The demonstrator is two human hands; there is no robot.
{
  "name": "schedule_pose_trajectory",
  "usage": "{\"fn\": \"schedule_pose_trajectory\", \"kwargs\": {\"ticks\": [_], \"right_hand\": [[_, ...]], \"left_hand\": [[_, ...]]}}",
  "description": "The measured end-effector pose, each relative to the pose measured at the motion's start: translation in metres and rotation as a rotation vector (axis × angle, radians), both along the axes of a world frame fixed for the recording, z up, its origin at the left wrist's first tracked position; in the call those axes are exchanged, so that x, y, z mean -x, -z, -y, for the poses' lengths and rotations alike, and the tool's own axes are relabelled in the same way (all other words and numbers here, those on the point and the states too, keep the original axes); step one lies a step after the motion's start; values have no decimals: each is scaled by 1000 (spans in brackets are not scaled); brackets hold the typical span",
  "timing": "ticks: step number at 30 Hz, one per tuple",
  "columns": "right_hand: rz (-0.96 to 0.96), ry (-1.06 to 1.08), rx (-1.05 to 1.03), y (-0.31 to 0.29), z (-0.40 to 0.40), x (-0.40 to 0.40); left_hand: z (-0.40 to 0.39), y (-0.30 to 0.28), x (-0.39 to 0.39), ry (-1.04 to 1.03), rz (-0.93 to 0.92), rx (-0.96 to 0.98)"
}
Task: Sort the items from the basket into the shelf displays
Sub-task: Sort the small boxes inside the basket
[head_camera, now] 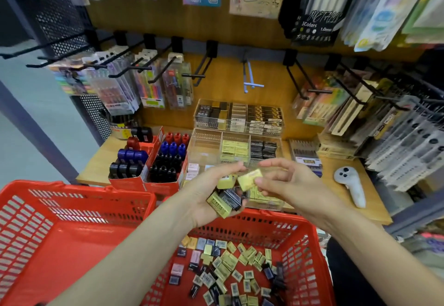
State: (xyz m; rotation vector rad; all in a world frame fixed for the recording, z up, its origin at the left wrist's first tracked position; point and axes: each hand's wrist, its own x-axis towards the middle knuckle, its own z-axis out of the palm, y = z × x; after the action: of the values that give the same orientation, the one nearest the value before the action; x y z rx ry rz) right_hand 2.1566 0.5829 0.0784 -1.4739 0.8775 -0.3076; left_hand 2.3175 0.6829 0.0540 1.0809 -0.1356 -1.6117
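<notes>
Wooden shelf (336, 173) behind; right hand (286, 180) pinches yellow eraser (249, 179), long axis tilted up-right; left hand (213, 192) cups several erasers (224, 201), probably five, above red basket (310, 252).

A wooden back panel (240, 38) rose behind a wooden shelf (341, 171); pale grey floor (28, 118) lay left.
</notes>
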Motion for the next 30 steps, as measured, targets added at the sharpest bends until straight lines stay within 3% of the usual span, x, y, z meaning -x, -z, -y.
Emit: {"fn": "schedule_pose_trajectory", "kwargs": {"ticks": [8,13,15,18,20,25,30], "right_hand": [[238,150,-12,1,8,0],[292,113,-85,7,10,-2],[173,71,95,9,9,-3],[-69,6,571,17,10,-6],[-108,-11,752,21,13,-11],[-176,-117,962,39,34,-39],[-437,-84,1095,58,86,-78]], "left_hand": [[12,2,5,15,-3,18],[17,6,4,-26,-8,14],[19,8,1,-58,12,-7],[24,11,-4,-70,43,-31],[28,16,-8,-92,66,-63],[41,25,-25,-132,52,-96],[51,37,-59,-313,-54,-127]]}}
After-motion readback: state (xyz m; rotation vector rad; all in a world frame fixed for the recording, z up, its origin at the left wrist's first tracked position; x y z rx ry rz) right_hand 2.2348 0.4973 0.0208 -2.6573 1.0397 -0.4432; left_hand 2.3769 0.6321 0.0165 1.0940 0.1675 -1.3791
